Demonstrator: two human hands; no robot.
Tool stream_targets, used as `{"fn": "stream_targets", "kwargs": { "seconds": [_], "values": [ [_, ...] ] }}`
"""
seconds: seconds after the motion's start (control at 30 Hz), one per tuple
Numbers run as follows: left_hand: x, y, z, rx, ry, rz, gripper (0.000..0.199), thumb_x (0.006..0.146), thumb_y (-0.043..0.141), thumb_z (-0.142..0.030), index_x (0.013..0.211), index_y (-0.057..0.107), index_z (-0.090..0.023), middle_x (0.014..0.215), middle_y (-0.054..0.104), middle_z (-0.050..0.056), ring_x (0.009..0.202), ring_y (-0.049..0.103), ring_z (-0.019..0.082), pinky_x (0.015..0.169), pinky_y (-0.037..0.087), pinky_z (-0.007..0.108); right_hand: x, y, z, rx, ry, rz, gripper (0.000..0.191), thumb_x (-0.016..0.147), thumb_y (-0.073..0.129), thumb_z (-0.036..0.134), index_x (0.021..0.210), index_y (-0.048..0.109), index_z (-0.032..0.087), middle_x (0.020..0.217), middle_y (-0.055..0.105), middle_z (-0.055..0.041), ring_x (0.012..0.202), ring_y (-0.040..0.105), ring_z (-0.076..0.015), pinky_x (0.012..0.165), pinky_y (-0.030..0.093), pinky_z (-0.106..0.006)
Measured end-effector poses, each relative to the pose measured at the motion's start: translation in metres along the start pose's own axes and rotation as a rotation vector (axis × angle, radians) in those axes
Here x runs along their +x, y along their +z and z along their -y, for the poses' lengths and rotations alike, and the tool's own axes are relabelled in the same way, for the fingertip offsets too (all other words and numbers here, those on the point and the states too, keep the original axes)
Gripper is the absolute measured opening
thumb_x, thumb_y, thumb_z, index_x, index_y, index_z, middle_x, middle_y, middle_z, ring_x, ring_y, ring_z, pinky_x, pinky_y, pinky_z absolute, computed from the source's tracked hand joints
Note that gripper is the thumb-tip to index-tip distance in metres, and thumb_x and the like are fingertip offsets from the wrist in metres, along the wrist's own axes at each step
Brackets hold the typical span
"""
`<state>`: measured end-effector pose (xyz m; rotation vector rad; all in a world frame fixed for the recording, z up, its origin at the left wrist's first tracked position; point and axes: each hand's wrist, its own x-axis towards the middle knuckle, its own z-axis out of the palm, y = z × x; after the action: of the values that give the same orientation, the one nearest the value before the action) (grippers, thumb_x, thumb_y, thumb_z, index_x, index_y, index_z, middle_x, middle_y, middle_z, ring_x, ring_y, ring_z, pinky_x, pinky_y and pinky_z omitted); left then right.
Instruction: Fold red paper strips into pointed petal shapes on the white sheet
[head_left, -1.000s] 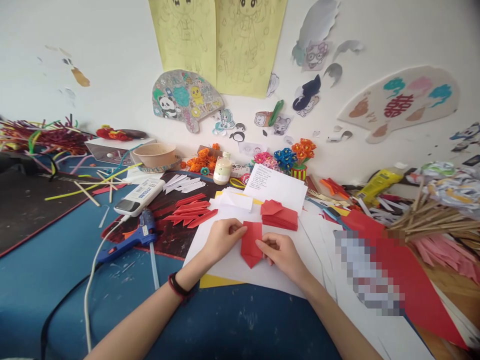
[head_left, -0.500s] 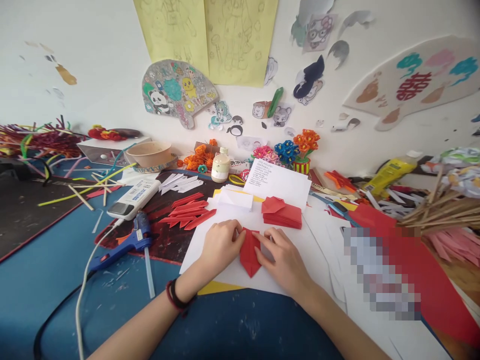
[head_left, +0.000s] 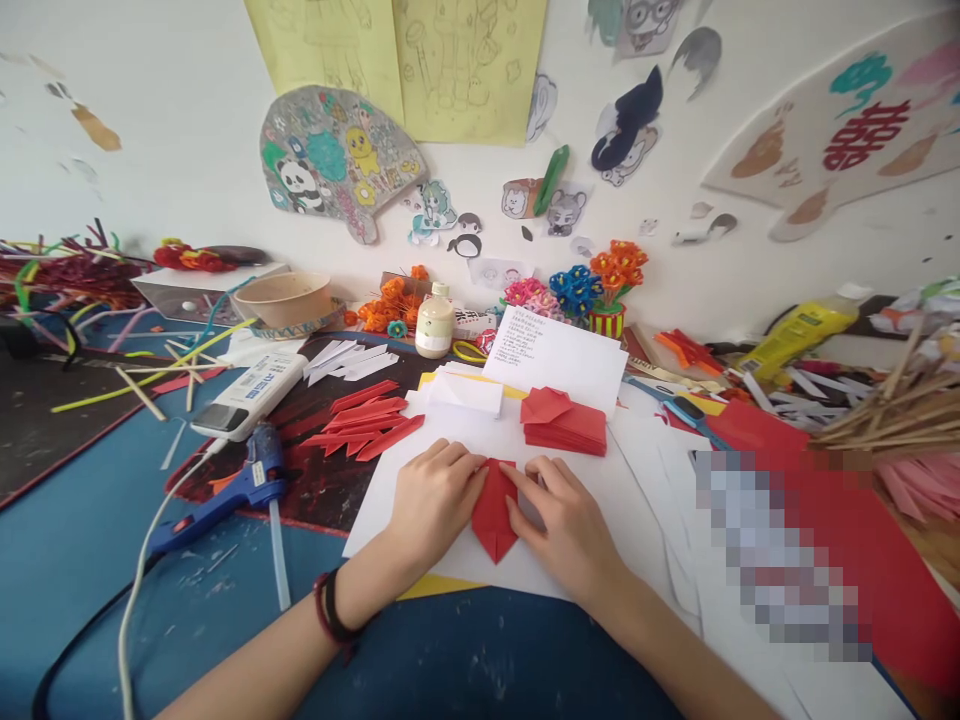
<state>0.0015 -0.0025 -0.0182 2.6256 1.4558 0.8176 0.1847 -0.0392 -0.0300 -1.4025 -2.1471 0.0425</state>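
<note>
A red folded paper [head_left: 495, 520] with a pointed lower end lies on white sheets [head_left: 390, 500] in front of me. My left hand [head_left: 437, 505] has its fingers curled and pressed together at the paper's upper left edge. On the opposite edge, my right hand [head_left: 568, 525] grips with bent fingers, thumb and index tips resting on the red surface. Just beyond them sits a stack of folded red papers [head_left: 566, 430], with one folded piece on top. Pointed red strips [head_left: 367, 420] lie in a loose pile to the left.
A blue glue gun [head_left: 240, 490] with its cable lies at left, near a white power strip [head_left: 251, 395]. Behind are a cream bottle [head_left: 435, 325], a handwritten card [head_left: 555, 360] and craft flowers [head_left: 577, 290]. Red sheets [head_left: 885, 560] and a blurred-out patch [head_left: 780, 550] are at right.
The view has shifted slightly, so the surroundings sit a little differently in the picture. Both hands stay on the red folded paper, with the left fingers a little lower over its edge.
</note>
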Motion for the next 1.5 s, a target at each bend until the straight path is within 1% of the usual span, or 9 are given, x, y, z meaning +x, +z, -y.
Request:
{"fn": "stream_targets", "kwargs": {
  "seconds": [0.2,0.37,0.5,0.73,0.93,1.13,1.23,1.4,1.5],
  "values": [
    [-0.004,-0.005,0.000,0.099,0.143,0.013,0.021,0.094,0.044,-0.019,0.094,0.065,-0.021,0.077,0.062,0.003,0.072,0.051,0.017,0.062,0.038,0.029,0.000,-0.001,0.001,0.003,0.009,0.010,0.035,0.089,0.047,0.018,0.122,0.060,0.021,0.087,0.055,-0.0073,0.082,0.053,-0.0222,0.072,0.051,-0.037],
    [-0.003,-0.007,0.001,0.242,0.260,0.068,0.020,0.091,0.046,-0.011,0.101,0.061,-0.019,0.080,0.060,0.004,0.073,0.051,0.019,0.059,0.038,0.031,0.001,0.000,0.000,0.002,0.013,0.021,0.037,0.090,0.046,0.018,0.125,0.058,0.022,0.088,0.055,-0.0073,0.083,0.052,-0.0223,0.072,0.051,-0.038],
    [-0.001,-0.011,0.001,0.339,0.366,0.111,0.023,0.087,0.046,-0.004,0.101,0.059,-0.016,0.082,0.059,0.005,0.073,0.051,0.020,0.056,0.037,0.032,0.002,0.000,-0.001,-0.005,0.017,0.033,0.038,0.090,0.046,0.018,0.126,0.057,0.020,0.088,0.054,-0.0072,0.083,0.053,-0.0221,0.073,0.051,-0.037],
    [0.000,-0.014,0.003,0.384,0.433,0.174,0.016,0.091,0.046,-0.009,0.101,0.057,-0.013,0.084,0.057,0.005,0.076,0.051,0.020,0.059,0.041,0.033,0.003,-0.001,0.001,-0.038,0.029,0.070,0.039,0.091,0.045,0.018,0.128,0.055,0.019,0.090,0.054,-0.0070,0.085,0.052,-0.0212,0.075,0.050,-0.037],
    [0.000,-0.015,0.003,0.365,0.425,0.199,0.020,0.090,0.045,-0.007,0.106,0.057,-0.013,0.084,0.056,0.004,0.076,0.051,0.019,0.059,0.043,0.033,0.004,-0.002,0.002,-0.062,0.012,0.120,0.044,0.091,0.045,0.017,0.134,0.050,0.022,0.090,0.052,-0.0059,0.083,0.049,-0.0202,0.075,0.048,-0.036],
    [0.001,-0.013,0.003,0.322,0.377,0.166,0.022,0.088,0.046,-0.006,0.104,0.059,-0.015,0.082,0.056,0.003,0.074,0.051,0.019,0.056,0.039,0.032,0.003,-0.002,0.003,-0.074,0.019,0.129,0.043,0.091,0.045,0.017,0.133,0.052,0.023,0.090,0.052,-0.0060,0.083,0.048,-0.0201,0.074,0.048,-0.036],
    [0.000,-0.011,0.004,0.271,0.316,0.162,0.021,0.089,0.047,-0.008,0.101,0.061,-0.018,0.082,0.057,0.002,0.072,0.051,0.018,0.056,0.038,0.031,0.004,-0.002,0.002,-0.082,0.019,0.130,0.042,0.091,0.046,0.017,0.132,0.053,0.023,0.091,0.052,-0.0063,0.084,0.049,-0.0206,0.074,0.048,-0.036],
    [0.000,-0.010,0.000,0.135,0.139,0.202,0.019,0.094,0.043,-0.017,0.093,0.062,-0.021,0.076,0.055,0.000,0.069,0.051,0.015,0.055,0.035,0.027,0.004,-0.001,0.002,-0.079,0.013,0.137,0.043,0.091,0.046,0.017,0.133,0.052,0.022,0.091,0.053,-0.0066,0.084,0.049,-0.0211,0.075,0.049,-0.036],
    [-0.001,-0.010,-0.002,0.111,0.121,0.231,0.021,0.095,0.042,-0.019,0.090,0.062,-0.021,0.074,0.055,0.000,0.068,0.050,0.015,0.054,0.032,0.026,0.003,-0.001,0.002,-0.069,0.018,0.141,0.043,0.092,0.045,0.017,0.134,0.051,0.022,0.091,0.053,-0.0065,0.084,0.049,-0.0211,0.076,0.049,-0.037]
  ]
}}
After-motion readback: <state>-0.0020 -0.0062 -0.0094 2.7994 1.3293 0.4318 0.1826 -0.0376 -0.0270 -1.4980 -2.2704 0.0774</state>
